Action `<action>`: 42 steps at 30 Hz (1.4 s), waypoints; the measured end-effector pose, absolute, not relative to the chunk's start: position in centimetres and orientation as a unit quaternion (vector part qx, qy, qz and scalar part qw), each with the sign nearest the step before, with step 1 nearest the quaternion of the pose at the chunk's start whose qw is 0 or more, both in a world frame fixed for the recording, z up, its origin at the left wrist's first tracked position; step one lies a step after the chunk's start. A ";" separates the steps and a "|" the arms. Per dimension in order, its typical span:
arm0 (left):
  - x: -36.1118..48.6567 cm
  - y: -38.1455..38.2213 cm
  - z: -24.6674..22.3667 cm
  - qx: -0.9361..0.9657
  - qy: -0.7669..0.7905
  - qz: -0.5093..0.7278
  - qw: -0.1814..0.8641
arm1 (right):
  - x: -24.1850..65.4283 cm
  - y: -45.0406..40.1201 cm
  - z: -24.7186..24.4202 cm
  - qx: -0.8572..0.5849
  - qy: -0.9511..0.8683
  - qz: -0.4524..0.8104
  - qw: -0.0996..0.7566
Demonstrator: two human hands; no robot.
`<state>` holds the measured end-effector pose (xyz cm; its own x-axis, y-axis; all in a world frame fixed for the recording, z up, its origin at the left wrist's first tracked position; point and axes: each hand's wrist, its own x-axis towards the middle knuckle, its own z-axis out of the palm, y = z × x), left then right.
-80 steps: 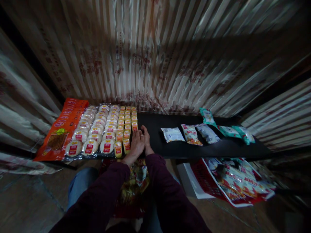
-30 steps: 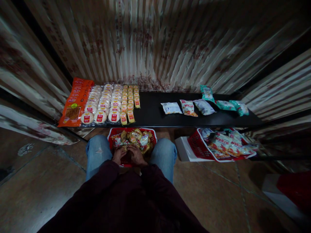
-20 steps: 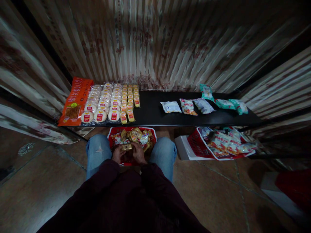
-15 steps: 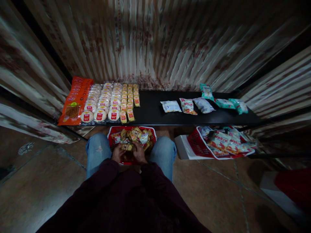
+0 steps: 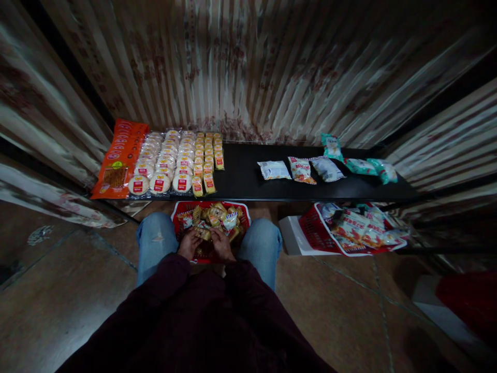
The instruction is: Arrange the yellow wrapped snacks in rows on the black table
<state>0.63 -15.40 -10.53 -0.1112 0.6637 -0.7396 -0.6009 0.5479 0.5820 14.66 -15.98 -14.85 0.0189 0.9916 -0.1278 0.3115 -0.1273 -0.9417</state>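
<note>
Between my knees sits a red basket [image 5: 246, 208] with a pale rim, holding several gold-wrapped snacks and a few other packets. Over it, my left hand [image 5: 189, 243] and my right hand [image 5: 221, 243] both grip one small gold snack packet [image 5: 203, 234], each at one end. On the black shelf [image 5: 240, 176] in front of me, similar small yellow packets [image 5: 208, 181] stand in two or three rows. To their left are rows of round crackers in clear wrap [image 5: 160, 182] and an orange snack bag [image 5: 122, 155].
Farther right on the shelf lie white snack packets [image 5: 302, 170] and green ones [image 5: 361, 166]. A second red basket [image 5: 316, 233] of snack bags rests on a white box [image 5: 289, 235] beside my right knee. Striped curtains [image 5: 248, 77] surround the shelf.
The gold packet has tilted slightly in my fingers, its right end now lower. Both hands stay over the basket, and the shelf goods look the same.
</note>
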 end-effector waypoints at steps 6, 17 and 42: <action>0.6 -15.2 -10.7 0.011 0.540 0.488 0.685 | 14.5 -15.8 -15.9 -0.597 -0.530 0.443 0.406; 0.2 -15.2 -11.0 -0.014 0.525 0.489 0.696 | 14.5 -15.7 -16.8 -0.578 -0.519 0.440 0.450; 0.4 -15.3 -10.9 -0.034 0.535 0.488 0.688 | 14.3 -15.6 -16.9 -0.574 -0.516 0.441 0.458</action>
